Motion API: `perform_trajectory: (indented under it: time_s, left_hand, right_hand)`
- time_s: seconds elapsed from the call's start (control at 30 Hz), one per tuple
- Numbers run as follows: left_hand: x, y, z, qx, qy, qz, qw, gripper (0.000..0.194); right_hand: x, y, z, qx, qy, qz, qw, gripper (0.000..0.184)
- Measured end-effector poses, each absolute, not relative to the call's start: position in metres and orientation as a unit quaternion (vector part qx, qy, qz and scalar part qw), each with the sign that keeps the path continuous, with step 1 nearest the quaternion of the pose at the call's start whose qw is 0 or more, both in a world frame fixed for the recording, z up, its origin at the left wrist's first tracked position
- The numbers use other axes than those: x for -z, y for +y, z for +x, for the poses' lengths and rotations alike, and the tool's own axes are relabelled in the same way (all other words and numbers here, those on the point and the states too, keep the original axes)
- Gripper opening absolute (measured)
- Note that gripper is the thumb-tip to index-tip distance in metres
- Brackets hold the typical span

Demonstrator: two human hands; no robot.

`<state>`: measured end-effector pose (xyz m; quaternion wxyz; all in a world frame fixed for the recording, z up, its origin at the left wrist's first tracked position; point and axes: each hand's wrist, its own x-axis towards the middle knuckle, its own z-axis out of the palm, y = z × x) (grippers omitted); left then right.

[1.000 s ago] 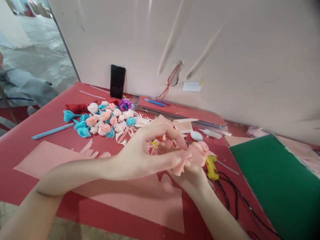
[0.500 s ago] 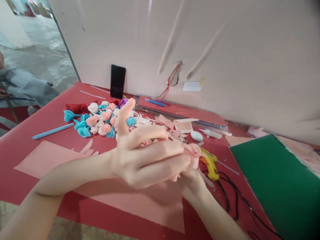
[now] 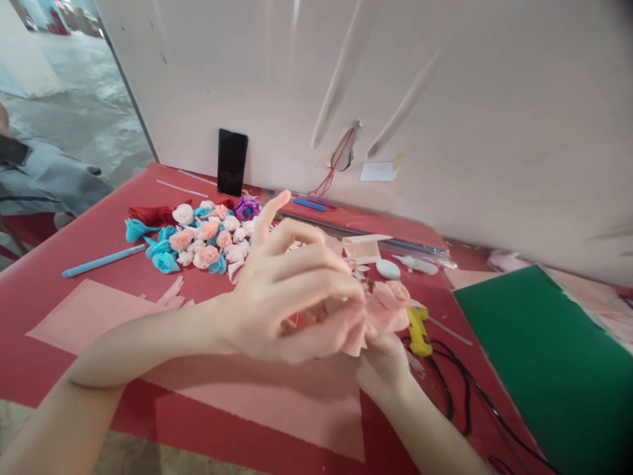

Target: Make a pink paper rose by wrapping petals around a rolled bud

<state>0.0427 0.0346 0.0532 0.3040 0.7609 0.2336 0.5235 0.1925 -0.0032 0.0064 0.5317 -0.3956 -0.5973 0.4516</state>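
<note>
Pink paper flower juts just above the right grip.

A red-topped table carries a heap of pink, white and blue crinkled flowers, a long light-blue pen, flat pale-pink paper sheets and a yellow glue gun.

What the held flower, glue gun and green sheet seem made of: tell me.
Flower: probably paper, matte, judging by its thin, creased petals.
Glue gun: likely hard plastic, fairly smooth, judging by its moulded, evenly yellow body.
Green sheet: flat and matte, perhaps card or plastic; its even face leaves that open.
</note>
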Motion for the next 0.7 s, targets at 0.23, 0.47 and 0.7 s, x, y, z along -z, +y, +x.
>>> perform_trajectory:
  time_s: [0.23,0.47,0.7]
  left_hand:
    - [-0.054,0.032,0.04,-0.485,0.17,0.749,0.419,0.016]
    - [-0.062,0.026,0.038,-0.45,0.162,0.689,0.545,0.016]
    - [-0.063,0.023,0.04,-0.43,0.21,0.64,0.601,0.009]
  right_hand:
    - [-0.01,-0.003,0.19,-0.649,-0.449,-0.307,0.531,0.023]
    - [-0.009,-0.003,0.192,-0.622,-0.469,-0.318,0.541,0.018]
    - [-0.01,-0.002,0.19,-0.59,-0.497,-0.311,0.555,0.021]
